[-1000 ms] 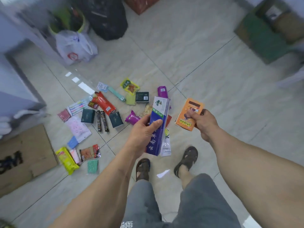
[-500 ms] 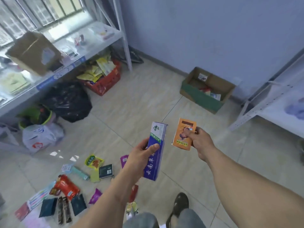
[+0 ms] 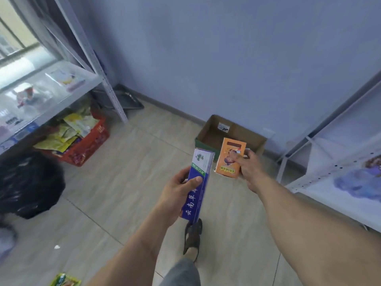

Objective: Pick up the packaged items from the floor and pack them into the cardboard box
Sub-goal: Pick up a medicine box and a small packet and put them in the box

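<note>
Left hand (image 3: 177,195) fingers wrap the long blue-and-white carton (image 3: 198,182) at mid-length; right hand (image 3: 250,168) pinches the small orange carton's (image 3: 229,157) edge. Both likely light, rigid, crushable; grip flat faces

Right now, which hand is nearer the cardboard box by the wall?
Right. The right hand with the orange pack is just short of the cardboard box; the left hand, gripping the blue carton, is farther back.
</note>
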